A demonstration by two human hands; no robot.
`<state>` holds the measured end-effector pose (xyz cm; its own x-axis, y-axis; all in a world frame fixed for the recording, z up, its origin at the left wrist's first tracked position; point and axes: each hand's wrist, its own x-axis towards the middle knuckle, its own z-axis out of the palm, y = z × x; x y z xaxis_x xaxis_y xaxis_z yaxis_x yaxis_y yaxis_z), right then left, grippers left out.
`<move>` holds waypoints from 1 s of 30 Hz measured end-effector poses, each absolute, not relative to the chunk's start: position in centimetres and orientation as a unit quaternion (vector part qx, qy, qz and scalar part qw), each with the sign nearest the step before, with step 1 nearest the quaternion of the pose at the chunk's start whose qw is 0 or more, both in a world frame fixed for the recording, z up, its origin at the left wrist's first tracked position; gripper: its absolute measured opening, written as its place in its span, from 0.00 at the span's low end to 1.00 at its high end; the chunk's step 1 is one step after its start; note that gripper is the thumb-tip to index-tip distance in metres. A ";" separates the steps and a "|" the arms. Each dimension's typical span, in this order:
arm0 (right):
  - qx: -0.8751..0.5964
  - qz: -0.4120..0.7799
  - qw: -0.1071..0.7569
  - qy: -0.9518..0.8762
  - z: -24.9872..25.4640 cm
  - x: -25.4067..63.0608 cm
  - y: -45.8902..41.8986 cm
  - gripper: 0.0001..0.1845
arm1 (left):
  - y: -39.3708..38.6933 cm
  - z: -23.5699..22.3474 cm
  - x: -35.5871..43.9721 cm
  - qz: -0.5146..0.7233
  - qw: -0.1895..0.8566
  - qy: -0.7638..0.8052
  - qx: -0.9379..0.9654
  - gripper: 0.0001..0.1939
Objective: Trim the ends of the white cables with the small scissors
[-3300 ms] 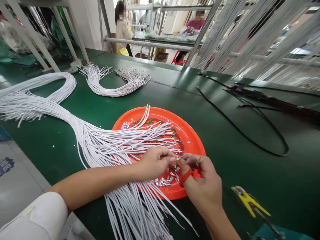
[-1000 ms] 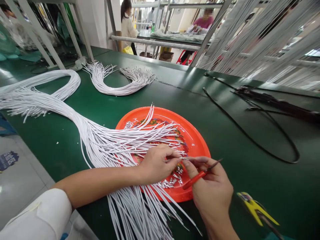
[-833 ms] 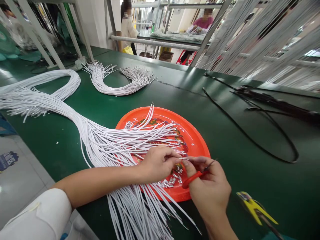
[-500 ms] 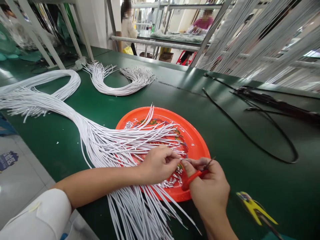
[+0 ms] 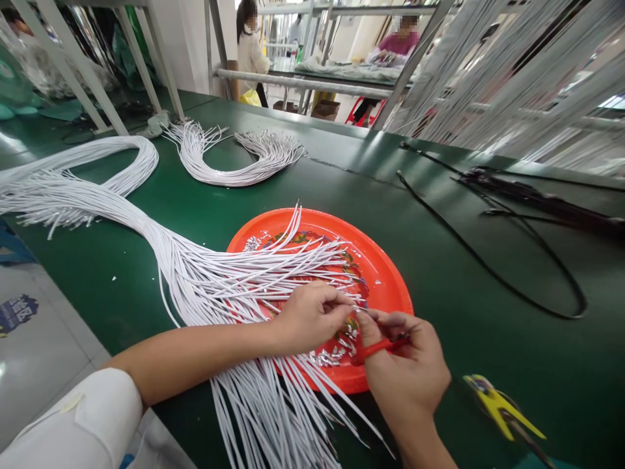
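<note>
My left hand [image 5: 310, 319] is closed in a pinch on the end of a thin white cord, just over the orange-red tray [image 5: 385, 280]. Facing it, my right hand [image 5: 407, 371] has thumb and finger together at the same cord tip. Red-handled scissors [image 5: 378, 348] are tucked in that right hand, their blades mostly hidden by the fingers. A thick bundle of white cords [image 5: 195, 280] spreads across the tray, with some ends hanging down below my left forearm. Small shiny silver pieces [image 5: 332, 355] lie in the tray under my hands.
A curved bundle of white cords [image 5: 229, 174] lies farther back on the green table [image 5: 342, 189]. Black cords [image 5: 527, 241] lie to the right, and a yellow tool [image 5: 500, 407] is near the right front. Behind stand metal racks hung with cords [image 5: 469, 85] and two people.
My right thumb and finger have closed in on the cord tip. The scissors have turned in my right hand, and the blade tip that stuck out no longer shows.
</note>
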<state>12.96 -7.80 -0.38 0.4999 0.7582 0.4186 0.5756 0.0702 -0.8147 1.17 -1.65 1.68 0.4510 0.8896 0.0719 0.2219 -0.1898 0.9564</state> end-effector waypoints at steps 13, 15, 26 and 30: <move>-0.591 -0.082 0.491 -0.635 -0.4 14.4 -7.6 0.13 | -1.5 1.3 1.4 0.314 0.590 0.419 0.614 0.11; -0.586 -0.102 0.479 -0.646 -0.2 14.3 -7.5 0.12 | -1.5 1.2 1.4 0.308 0.585 0.418 0.623 0.11; -0.666 -0.072 0.433 -0.604 0.0 14.2 -7.5 0.11 | -1.7 0.6 1.4 0.323 0.560 0.415 0.640 0.10; -0.672 -0.050 0.443 -0.591 0.3 14.1 -7.5 0.11 | -1.7 0.5 1.3 0.324 0.536 0.404 0.667 0.10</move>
<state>14.06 -7.47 0.33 0.2970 0.7504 0.5904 0.8385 0.0908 -0.5372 1.34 -1.70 0.51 0.4641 0.8858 -0.0014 0.1915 -0.0988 0.9765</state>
